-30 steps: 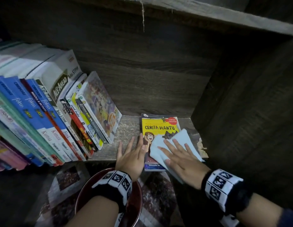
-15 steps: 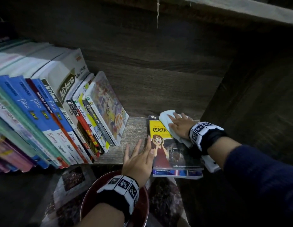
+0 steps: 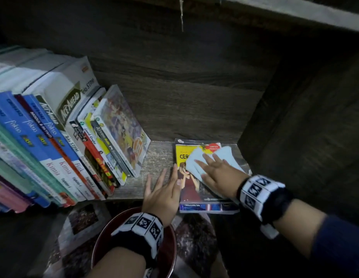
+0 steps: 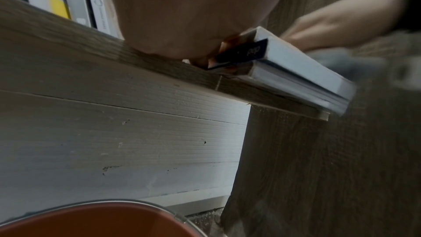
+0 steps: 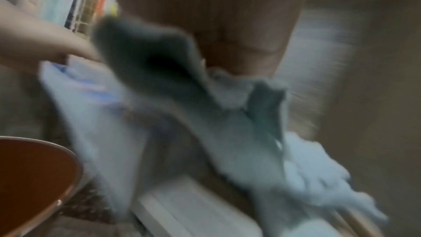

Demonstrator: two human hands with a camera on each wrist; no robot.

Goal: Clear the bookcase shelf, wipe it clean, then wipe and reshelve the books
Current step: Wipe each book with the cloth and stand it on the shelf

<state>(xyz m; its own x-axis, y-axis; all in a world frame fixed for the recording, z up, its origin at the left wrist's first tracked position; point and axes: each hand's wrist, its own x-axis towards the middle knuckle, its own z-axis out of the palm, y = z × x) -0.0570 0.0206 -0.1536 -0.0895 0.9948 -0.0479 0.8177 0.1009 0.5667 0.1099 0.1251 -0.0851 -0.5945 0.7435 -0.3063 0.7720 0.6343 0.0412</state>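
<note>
A yellow-covered book (image 3: 181, 153) lies flat on the wooden shelf (image 3: 158, 157), on top of another book (image 4: 303, 71), at the shelf's right end. My right hand (image 3: 216, 173) presses a pale blue cloth (image 3: 224, 155) flat on the cover with its fingers spread. My left hand (image 3: 162, 189) rests flat on the shelf, its thumb side against the book's left edge. The right wrist view is blurred; the cloth (image 5: 227, 132) hangs below the palm there.
A row of leaning books (image 3: 60, 141) fills the left part of the shelf. A red-brown bowl (image 3: 166, 255) stands below the shelf's front edge, under my left wrist. The bookcase's side wall (image 3: 305, 127) closes the right.
My right hand drew the cloth back from the book's far end toward the middle of the cover, after pushing it away from the near end. The left hand stayed put.
</note>
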